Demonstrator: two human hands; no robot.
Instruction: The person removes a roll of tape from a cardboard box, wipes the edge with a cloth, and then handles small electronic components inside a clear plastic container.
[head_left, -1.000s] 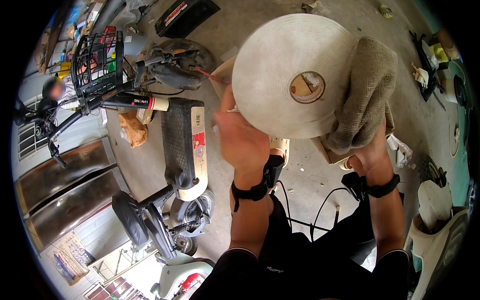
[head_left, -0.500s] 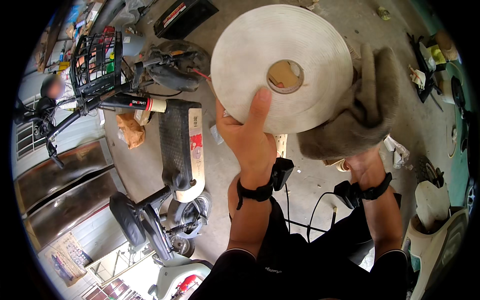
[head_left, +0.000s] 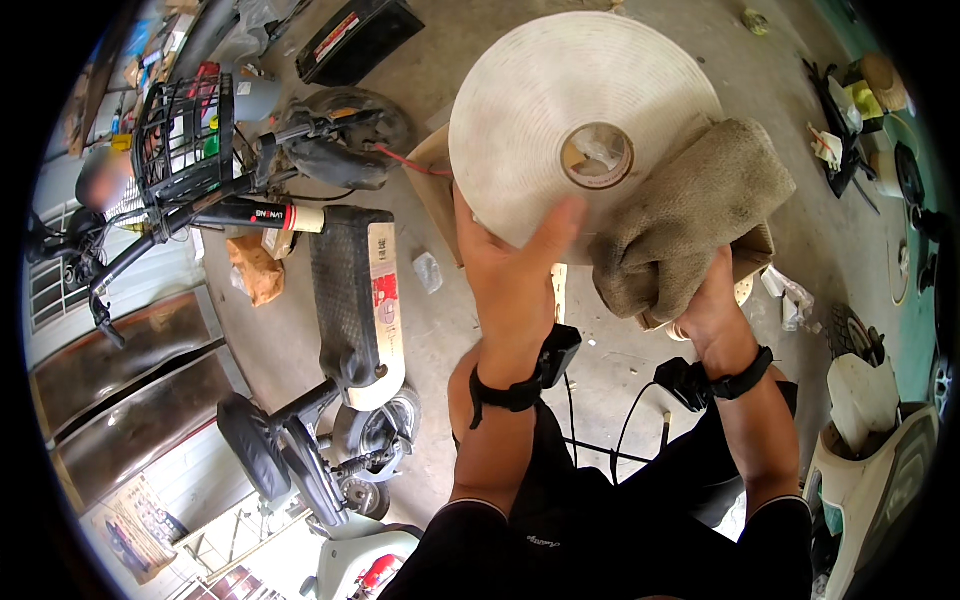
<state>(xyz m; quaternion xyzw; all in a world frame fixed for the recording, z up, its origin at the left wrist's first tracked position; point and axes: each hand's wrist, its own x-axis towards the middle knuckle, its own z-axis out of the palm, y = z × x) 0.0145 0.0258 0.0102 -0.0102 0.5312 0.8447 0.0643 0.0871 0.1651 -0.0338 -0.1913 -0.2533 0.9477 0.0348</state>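
A big off-white roll of tape (head_left: 510, 100), with a round cardboard core, is held up in front of me. My left hand (head_left: 515, 285) grips its near left side, thumb on the face below the core and other fingers hidden behind. My right hand (head_left: 715, 300) is closed on a grey-brown cloth (head_left: 690, 215), which lies folded against the roll's lower right side. Cloth covers most of the right fingers. Behind and below the roll, parts of an open cardboard box (head_left: 437, 190) show.
To the left lies a scooter with a black deck (head_left: 345, 290), near a wheel and a wire basket (head_left: 185, 135). A black battery-like box (head_left: 360, 40) is on the floor at the far left. White bodywork (head_left: 870, 480) stands at the right. Cables hang from my wrist straps.
The roll has shifted to the right, and my left thumb has moved right with it. The cloth has changed shape and now overlaps the roll's right edge. More of the cardboard box shows.
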